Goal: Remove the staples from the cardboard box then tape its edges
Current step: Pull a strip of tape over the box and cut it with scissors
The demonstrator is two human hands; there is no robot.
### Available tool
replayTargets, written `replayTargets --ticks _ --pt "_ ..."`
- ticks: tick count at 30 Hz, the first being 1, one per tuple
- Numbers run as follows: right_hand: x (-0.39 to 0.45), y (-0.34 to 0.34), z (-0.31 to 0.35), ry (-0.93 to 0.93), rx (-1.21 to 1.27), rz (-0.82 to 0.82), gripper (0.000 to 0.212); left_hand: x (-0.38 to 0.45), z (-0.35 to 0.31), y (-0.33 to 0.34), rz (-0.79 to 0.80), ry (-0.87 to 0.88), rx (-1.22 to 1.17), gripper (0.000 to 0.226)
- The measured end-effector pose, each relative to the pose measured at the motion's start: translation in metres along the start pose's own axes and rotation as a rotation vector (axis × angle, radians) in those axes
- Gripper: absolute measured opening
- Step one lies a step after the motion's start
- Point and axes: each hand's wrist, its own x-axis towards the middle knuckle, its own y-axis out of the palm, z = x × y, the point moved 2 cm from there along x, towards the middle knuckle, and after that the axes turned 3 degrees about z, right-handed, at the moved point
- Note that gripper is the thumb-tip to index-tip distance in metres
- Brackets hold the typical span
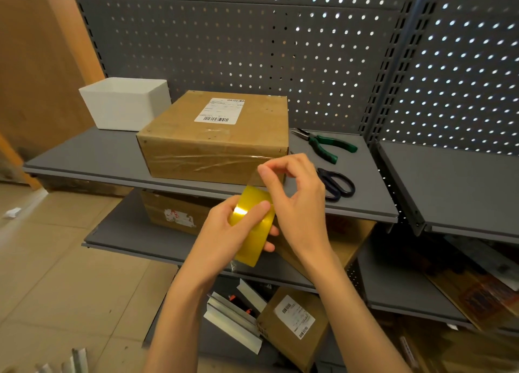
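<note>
A brown cardboard box (216,136) with a white shipping label sits on the grey shelf (98,159), clear tape across its front face. In front of it, below the shelf edge, my left hand (224,232) grips a yellow roll of tape (252,226). My right hand (295,198) pinches the free end of the tape between thumb and forefinger, lifted a little above the roll, near the box's front right corner.
Green-handled pliers (325,145) and dark scissors (337,184) lie on the shelf right of the box. A white tub (126,102) stands behind the box on the left. Lower shelves hold more cardboard boxes (295,325) and metal strips. Pegboard backs the shelving.
</note>
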Motion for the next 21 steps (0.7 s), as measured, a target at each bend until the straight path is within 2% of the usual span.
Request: replayTargets --ticks 6,11,16,21 --pt "0.0 0.003 -0.006 -0.019 -0.051 0.0 0.004 0.004 0.004 -0.004 0.014 -0.069 -0.031 0.026" --pt "-0.005 0.004 -0.004 -0.11 -0.101 -0.06 0.005 0.008 0.0 -0.004 0.037 -0.102 -0.073 0.028" --pt "0.002 0.002 0.01 -0.313 -0.25 -0.083 0.01 0.014 -0.008 -0.005 0.039 -0.155 0.004 0.02" --pt "0.031 -0.011 0.012 -0.171 -0.117 0.044 0.007 0.005 -0.017 -0.003 0.077 -0.079 -0.028 0.033"
